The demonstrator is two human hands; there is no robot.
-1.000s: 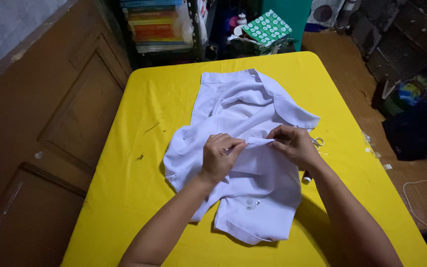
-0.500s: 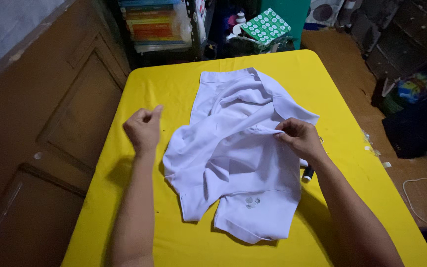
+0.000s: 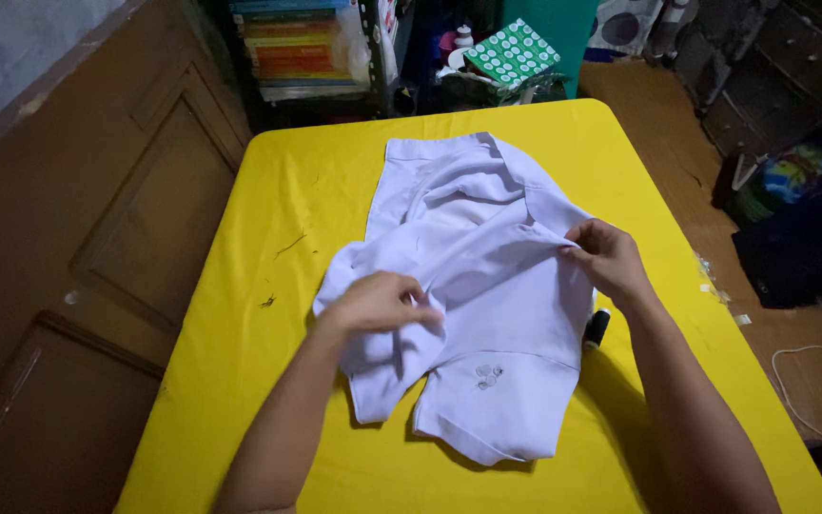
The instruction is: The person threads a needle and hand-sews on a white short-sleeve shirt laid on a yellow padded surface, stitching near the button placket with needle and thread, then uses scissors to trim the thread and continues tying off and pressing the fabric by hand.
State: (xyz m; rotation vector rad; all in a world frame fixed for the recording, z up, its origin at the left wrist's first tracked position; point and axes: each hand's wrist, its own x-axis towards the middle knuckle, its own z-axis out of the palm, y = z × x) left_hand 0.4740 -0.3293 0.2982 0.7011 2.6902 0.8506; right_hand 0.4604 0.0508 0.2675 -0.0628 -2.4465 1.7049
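**On yellow worktop: both hands gripping white shirt**

On yellow worktop [image 3: 268,200], crumpled white shirt [image 3: 487,314] spread across the middle, collar end toward the far edge, hem nearest the camera. Left hand [image 3: 378,305] resting on the shirt's left part, fingers curled and closed on a bunch of cloth. Right hand [image 3: 606,262] at the shirt's right edge, thumb and fingers pinching a raised fold. Small cluster of pale round buttons or badge [image 3: 487,376] on the near panel, too small to tell which. Dark small object [image 3: 597,328] just beside the shirt's right edge, below the right wrist, partly hidden. Beyond the far edge, green box with white dots [image 3: 511,52] and shelf of stacked books [image 3: 287,48]. Brown wooden panelled door [image 3: 97,247] to the left.
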